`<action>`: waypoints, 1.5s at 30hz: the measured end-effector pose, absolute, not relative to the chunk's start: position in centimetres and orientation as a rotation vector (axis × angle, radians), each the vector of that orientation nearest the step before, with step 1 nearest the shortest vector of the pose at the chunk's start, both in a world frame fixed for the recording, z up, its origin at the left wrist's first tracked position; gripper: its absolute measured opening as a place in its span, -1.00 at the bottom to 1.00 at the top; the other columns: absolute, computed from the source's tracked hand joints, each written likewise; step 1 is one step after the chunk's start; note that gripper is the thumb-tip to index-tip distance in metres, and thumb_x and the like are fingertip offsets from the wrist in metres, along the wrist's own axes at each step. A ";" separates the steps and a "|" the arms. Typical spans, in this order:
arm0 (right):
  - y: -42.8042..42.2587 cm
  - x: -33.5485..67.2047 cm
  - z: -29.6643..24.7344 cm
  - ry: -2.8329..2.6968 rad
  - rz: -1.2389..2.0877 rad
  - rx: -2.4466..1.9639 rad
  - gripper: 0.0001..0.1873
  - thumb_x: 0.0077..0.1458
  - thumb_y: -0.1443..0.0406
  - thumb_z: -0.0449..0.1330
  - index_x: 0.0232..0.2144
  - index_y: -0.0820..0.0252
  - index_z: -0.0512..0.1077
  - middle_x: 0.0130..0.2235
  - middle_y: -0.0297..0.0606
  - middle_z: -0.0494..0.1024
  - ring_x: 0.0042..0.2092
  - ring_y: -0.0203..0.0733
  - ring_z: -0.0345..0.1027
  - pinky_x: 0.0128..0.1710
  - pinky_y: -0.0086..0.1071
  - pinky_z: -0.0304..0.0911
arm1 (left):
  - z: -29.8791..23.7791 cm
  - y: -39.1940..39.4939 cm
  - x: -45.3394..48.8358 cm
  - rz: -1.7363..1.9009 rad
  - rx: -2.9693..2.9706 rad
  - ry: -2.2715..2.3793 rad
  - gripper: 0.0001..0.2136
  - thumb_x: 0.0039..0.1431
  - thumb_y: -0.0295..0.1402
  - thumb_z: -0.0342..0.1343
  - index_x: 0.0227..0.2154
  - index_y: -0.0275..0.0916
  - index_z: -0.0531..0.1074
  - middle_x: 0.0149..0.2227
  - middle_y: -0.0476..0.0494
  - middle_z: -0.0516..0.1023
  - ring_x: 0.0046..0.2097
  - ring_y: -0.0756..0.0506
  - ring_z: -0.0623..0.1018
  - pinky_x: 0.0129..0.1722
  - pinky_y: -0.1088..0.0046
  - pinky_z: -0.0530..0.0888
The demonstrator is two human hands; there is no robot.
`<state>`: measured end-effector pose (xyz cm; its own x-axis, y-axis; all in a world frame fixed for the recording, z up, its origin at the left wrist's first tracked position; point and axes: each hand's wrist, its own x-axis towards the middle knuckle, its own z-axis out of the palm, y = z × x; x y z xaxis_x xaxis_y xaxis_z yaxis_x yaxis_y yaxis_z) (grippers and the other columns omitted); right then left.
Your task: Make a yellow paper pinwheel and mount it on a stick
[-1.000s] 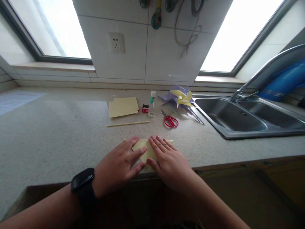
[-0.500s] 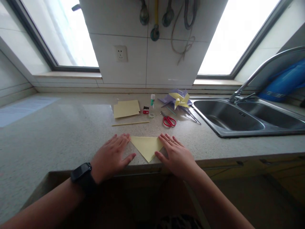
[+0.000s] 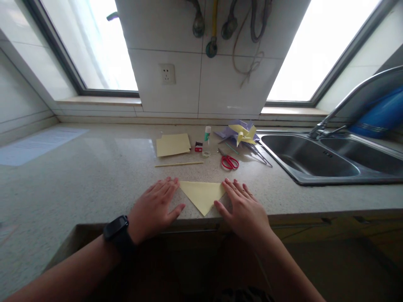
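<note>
Both left hand (image 3: 155, 204) and right hand (image 3: 245, 208) now lie flat, thumbs spread, at opposite corners, uncovering the folded yellow paper (image 3: 203, 195), lower centre.

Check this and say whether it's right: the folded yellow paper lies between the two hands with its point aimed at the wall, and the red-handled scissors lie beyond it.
The point's direction is wrong: in the head view, the folded yellow paper points away from the wall. It does lie between the left hand and right hand, with the red-handled scissors beyond it.
</note>
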<state>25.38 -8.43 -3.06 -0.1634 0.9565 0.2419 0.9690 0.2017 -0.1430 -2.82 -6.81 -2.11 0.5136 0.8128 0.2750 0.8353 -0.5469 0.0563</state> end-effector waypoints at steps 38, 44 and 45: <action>-7.7 25.2 -1.0 -1.941 0.096 -1.403 -0.69 0.33 0.21 0.04 0.02 0.17 0.43 -0.16 -0.10 0.61 -0.16 -0.06 0.52 -0.18 -0.24 0.42 | -1.6 -8.3 -4.5 -1.051 -2.610 -1.164 -0.70 0.37 -0.36 -0.06 0.12 -0.25 0.22 0.10 -0.36 0.39 0.12 -0.27 0.40 0.12 0.03 0.40; -5.0 24.5 -1.0 -2.170 0.059 -1.533 -0.68 0.23 0.30 0.16 0.02 0.16 0.48 -0.18 -0.10 0.65 -0.09 0.05 0.51 -0.08 -0.11 0.36 | -2.7 -9.2 -2.2 -0.627 -2.769 -0.795 -0.58 0.31 -0.38 0.03 0.21 -0.25 0.28 0.13 -0.21 0.52 0.11 -0.22 0.48 0.16 0.19 0.39; -4.9 24.5 -1.1 -2.188 0.039 -1.541 -0.68 0.23 0.30 0.16 0.02 0.16 0.48 -0.16 -0.10 0.64 -0.07 0.06 0.50 -0.07 -0.10 0.36 | -2.8 -9.2 -1.8 -0.592 -2.765 -0.814 -0.56 0.31 -0.37 0.03 0.23 -0.33 0.26 0.15 -0.28 0.50 0.14 -0.25 0.47 0.17 0.16 0.39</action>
